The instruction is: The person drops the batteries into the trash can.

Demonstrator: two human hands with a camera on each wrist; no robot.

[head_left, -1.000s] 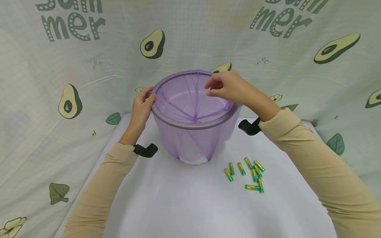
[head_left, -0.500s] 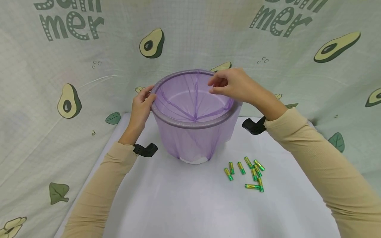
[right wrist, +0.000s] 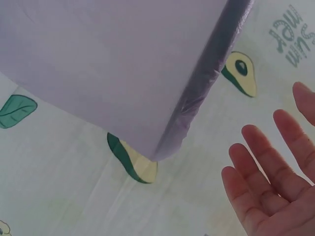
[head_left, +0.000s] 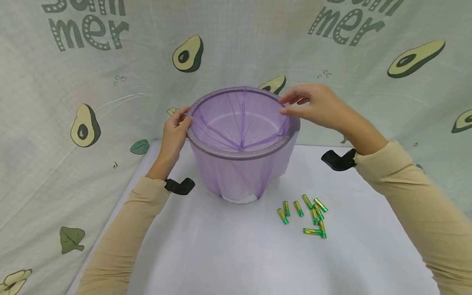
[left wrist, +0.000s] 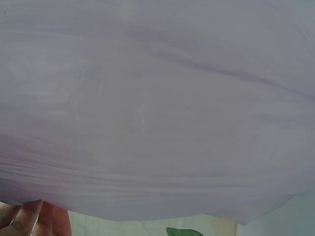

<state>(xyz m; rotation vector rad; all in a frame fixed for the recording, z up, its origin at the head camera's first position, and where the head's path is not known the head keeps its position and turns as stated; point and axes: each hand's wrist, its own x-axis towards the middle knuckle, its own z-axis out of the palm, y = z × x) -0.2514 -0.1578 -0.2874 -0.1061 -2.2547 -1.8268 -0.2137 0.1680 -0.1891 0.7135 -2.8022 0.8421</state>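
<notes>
A round waste bin [head_left: 236, 176] stands on the table, lined with a thin see-through purple trash bag [head_left: 228, 123] folded over its grey rim [head_left: 241, 155]. My left hand [head_left: 174, 132] holds the left side of the rim, thumb on the near side and fingers reaching to the outside. Only a few of its fingers show under the purple film in the left wrist view. At the right side of the rim, my right hand [head_left: 318, 105] hovers with nothing in it. In the right wrist view its fingers [right wrist: 261, 184] are spread, apart from the bag.
Several green and gold batteries [head_left: 298, 208] lie on the white table [head_left: 221, 254], to the right in front of the bin. A hanging cloth with avocado prints [head_left: 188, 53] closes off the back and sides.
My right hand has moved right, from over the bin's opening to its right edge, with the fingers a little straighter. The left hand, bin and batteries have stayed in place.
</notes>
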